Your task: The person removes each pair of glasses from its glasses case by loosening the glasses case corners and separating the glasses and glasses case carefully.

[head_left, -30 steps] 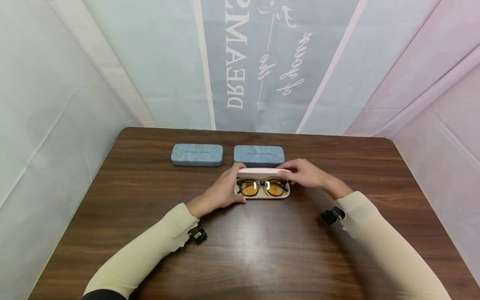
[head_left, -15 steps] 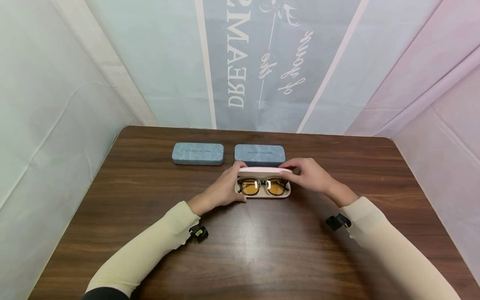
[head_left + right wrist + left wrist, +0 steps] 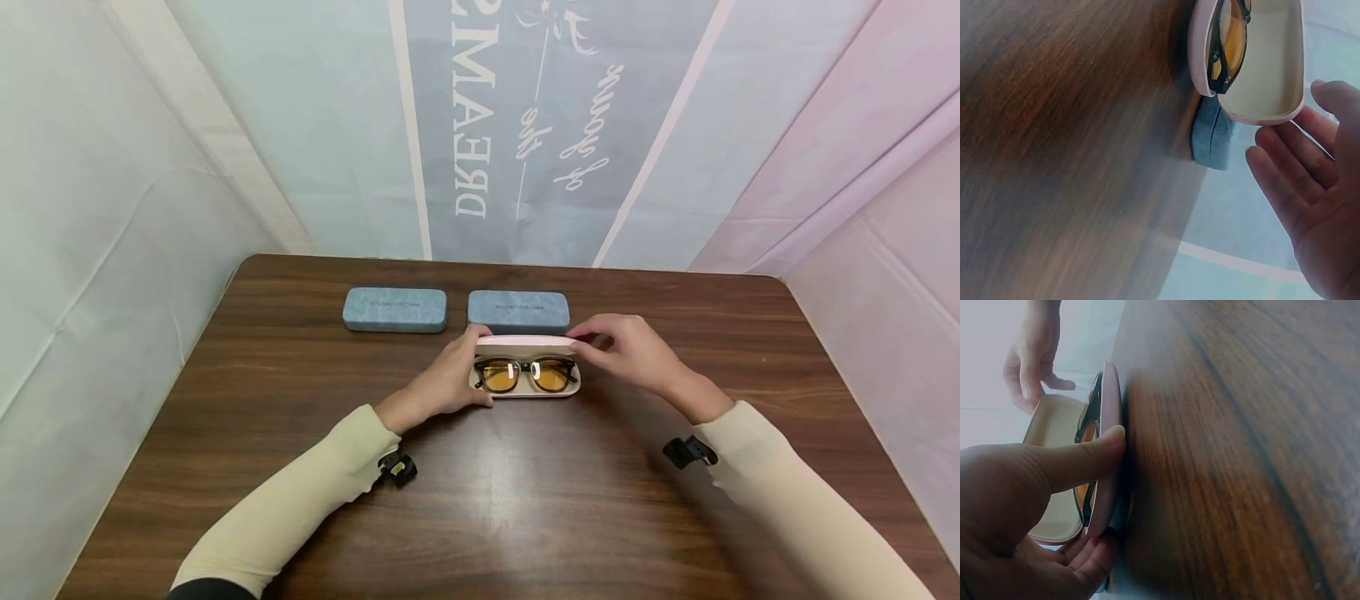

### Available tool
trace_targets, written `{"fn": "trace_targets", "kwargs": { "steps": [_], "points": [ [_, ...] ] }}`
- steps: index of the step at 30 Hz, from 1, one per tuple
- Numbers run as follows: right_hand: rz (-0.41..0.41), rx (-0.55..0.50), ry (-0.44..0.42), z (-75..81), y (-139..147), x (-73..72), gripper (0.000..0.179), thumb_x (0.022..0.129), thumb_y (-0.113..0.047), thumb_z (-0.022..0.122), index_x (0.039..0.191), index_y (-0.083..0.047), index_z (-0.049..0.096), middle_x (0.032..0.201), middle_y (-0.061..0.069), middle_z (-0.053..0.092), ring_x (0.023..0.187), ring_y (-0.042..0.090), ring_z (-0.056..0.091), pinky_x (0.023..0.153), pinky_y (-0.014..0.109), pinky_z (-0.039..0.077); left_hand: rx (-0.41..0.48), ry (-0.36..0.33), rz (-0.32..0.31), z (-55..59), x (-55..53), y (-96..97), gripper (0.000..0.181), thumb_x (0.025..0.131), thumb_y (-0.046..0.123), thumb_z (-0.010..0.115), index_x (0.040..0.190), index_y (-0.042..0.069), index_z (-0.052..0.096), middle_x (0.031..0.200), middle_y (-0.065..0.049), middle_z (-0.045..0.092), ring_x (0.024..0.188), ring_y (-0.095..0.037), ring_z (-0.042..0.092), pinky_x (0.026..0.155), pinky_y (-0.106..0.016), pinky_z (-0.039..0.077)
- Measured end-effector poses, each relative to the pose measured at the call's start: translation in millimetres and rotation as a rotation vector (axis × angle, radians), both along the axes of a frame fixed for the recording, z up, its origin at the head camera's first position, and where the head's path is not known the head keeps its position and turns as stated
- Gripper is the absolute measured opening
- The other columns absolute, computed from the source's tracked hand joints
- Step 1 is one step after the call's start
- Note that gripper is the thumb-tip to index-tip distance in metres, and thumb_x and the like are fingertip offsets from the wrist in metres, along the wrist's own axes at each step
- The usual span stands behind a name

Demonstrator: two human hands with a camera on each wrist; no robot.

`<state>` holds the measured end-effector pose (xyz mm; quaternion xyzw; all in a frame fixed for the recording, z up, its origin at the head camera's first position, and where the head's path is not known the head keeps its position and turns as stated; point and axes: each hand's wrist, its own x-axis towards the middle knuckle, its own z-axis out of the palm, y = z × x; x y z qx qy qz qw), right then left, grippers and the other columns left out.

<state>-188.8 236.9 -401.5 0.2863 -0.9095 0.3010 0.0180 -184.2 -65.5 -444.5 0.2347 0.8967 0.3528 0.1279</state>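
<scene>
A pale pink glasses case (image 3: 525, 395) lies on the table with its lid raised. Inside rests a pair of glasses (image 3: 527, 375) with dark frames and amber lenses, folded. My left hand (image 3: 446, 379) grips the case at its left end, thumb at the front and fingers behind, as the left wrist view also shows. At the lid's right corner is my right hand (image 3: 626, 350). In the right wrist view, its thumb tip (image 3: 1319, 84) is just off the lid's rim, and the other fingers reach out loosely beside the lid (image 3: 1269, 69).
Two blue glasses cases, the left one (image 3: 394, 310) and the right one (image 3: 519, 310), lie shut in a row behind the pink case. The right one is close behind the raised lid. Printed cloth (image 3: 360, 167) hangs beyond the wooden table's (image 3: 495, 500) far edge.
My right hand has slid a little to the right along the lid toward its corner, with the forearm shifting right too. The left hand, case and glasses stay where they were.
</scene>
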Motion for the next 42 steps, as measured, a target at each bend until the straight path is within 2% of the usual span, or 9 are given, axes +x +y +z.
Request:
{"fn": "trace_targets", "kwargs": {
  "steps": [6,16,21,27,31,38,42],
  "points": [
    [-0.001,0.004,0.097,0.3,0,6.3,0.013,0.094,-0.009,0.074,0.106,-0.013,0.078,0.097,-0.002,0.073,0.082,0.009,0.067,0.071,0.036,0.059,0.005,-0.008,0.003,0.8,0.0,-1.1,0.096,0.074,0.014,0.094,0.147,0.009,0.03,0.143,-0.017,0.051,0.135,-0.031,0.047,0.108,-0.045,0.042],
    [0.014,-0.081,0.287,1.9,-13,20.9,0.01,0.086,-0.004,0.079,0.094,-0.009,0.077,0.088,-0.002,0.072,0.075,0.007,0.065,0.064,0.032,0.058,0.016,0.007,-0.012,1.5,-0.5,-0.7,0.095,0.073,0.012,0.094,0.145,0.008,0.032,0.139,-0.016,0.054,0.133,-0.031,0.049,0.108,-0.044,0.042],
    [0.036,-0.09,0.331,2.3,-22,26.0,0.012,0.084,-0.003,0.081,0.093,-0.009,0.077,0.089,-0.001,0.072,0.078,0.009,0.065,0.066,0.033,0.058,0.008,0.003,-0.011,0.9,-0.9,-1.1,0.096,0.073,0.013,0.094,0.146,0.009,0.031,0.141,-0.017,0.052,0.134,-0.031,0.048,0.108,-0.044,0.042],
    [0.071,-0.052,0.383,-0.9,-34,30.1,0.014,0.081,-0.003,0.082,0.094,-0.006,0.077,0.088,0.002,0.071,0.075,0.015,0.064,0.064,0.034,0.054,0.018,0.0,-0.014,1.6,-0.9,-1.1,0.096,0.073,0.012,0.094,0.145,0.009,0.031,0.141,-0.017,0.053,0.134,-0.031,0.048,0.108,-0.045,0.042],
    [0.075,-0.023,0.393,-3.5,-40,32.6,0.016,0.082,-0.005,0.083,0.097,-0.006,0.078,0.089,0.003,0.071,0.076,0.016,0.064,0.064,0.035,0.054,0.018,0.001,-0.015,2.2,-0.9,-0.9,0.096,0.073,0.012,0.094,0.145,0.009,0.031,0.14,-0.017,0.053,0.133,-0.031,0.048,0.109,-0.044,0.041],
    [0.087,0.013,0.41,-8.5,-50,35.9,0.023,0.081,-0.009,0.086,0.102,-0.004,0.078,0.096,0.006,0.074,0.088,0.019,0.07,0.071,0.04,0.058,0.008,-0.009,-0.013,2.3,-1.0,-1.1,0.096,0.074,0.013,0.094,0.146,0.01,0.031,0.144,-0.018,0.051,0.135,-0.032,0.047,0.109,-0.045,0.041],
    [0.087,0.061,0.399,-10.3,-55,36.5,0.023,0.084,-0.012,0.084,0.104,-0.005,0.078,0.097,0.004,0.074,0.091,0.019,0.07,0.073,0.04,0.058,0.007,-0.004,-0.016,2.3,-1.0,-1.3,0.095,0.074,0.014,0.093,0.146,0.01,0.031,0.142,-0.017,0.052,0.134,-0.031,0.048,0.108,-0.044,0.042]
  ]
}}
